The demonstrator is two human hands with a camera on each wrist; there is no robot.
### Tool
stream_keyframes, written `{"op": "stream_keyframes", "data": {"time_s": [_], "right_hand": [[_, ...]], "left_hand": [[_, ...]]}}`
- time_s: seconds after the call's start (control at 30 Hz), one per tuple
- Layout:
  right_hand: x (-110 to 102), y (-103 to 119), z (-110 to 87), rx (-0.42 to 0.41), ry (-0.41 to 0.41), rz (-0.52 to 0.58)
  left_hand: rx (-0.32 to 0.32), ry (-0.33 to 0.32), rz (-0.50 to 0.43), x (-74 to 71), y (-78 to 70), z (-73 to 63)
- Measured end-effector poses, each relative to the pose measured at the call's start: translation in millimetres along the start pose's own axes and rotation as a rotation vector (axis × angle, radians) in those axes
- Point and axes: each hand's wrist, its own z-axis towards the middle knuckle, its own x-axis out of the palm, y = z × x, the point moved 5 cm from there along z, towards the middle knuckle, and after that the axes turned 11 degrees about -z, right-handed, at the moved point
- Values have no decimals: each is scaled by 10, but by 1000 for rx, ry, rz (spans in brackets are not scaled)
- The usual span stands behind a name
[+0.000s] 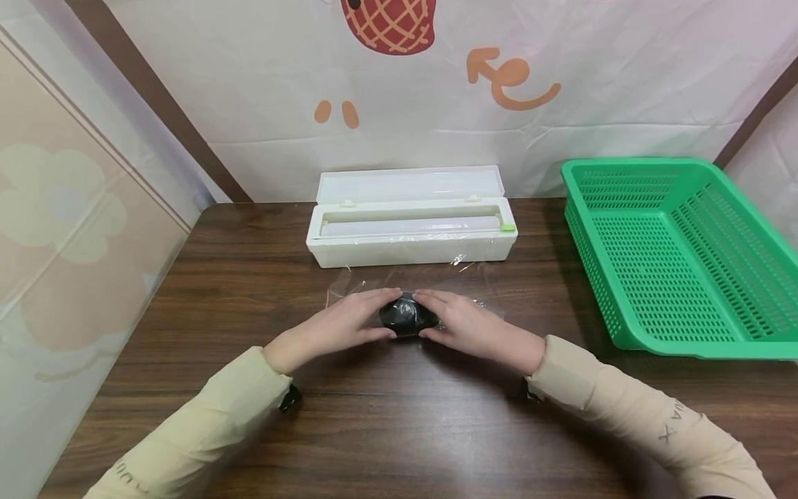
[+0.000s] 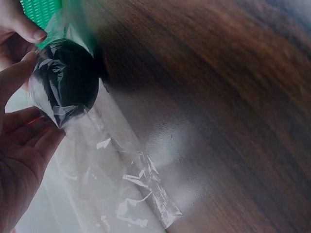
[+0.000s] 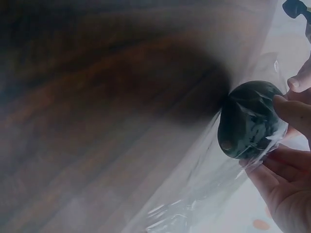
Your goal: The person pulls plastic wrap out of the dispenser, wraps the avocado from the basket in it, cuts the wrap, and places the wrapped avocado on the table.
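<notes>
A dark green, nearly black, smooth rounded thing (image 1: 408, 316) sits between both hands on the wooden table, with clear cling film (image 2: 138, 187) drawn over it in creases. My left hand (image 1: 343, 323) holds its left side, thumb nearer me and fingers on the far side. From the right, my right hand (image 1: 470, 326) grips it the same way, its fingertips (image 3: 257, 167) pressing the film against the skin. Loose film spreads out past both sides, as the wrist views also show. The underside of the dark thing is hidden in the head view.
Behind the hands stands a white cling film dispenser (image 1: 411, 254), its lid (image 1: 408, 184) raised and a roll (image 1: 411, 226) inside. A green slider (image 1: 508, 227) sits at its right end. To the right is a green plastic basket (image 1: 698, 348). A printed cloth (image 1: 262, 90) hangs behind the table.
</notes>
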Motion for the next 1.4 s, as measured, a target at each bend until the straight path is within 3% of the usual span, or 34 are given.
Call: {"op": "stream_keyframes", "data": {"time_s": [0.43, 1.17, 1.4], "right_hand": [[31, -61, 38, 13, -3, 13], [13, -29, 47, 16, 94, 32], [6, -55, 83, 28, 118, 89]], "left_hand": [[-82, 1, -14, 21, 74, 50], [-72, 25, -66, 56, 57, 53], [-101, 24, -98, 53, 71, 57]]}}
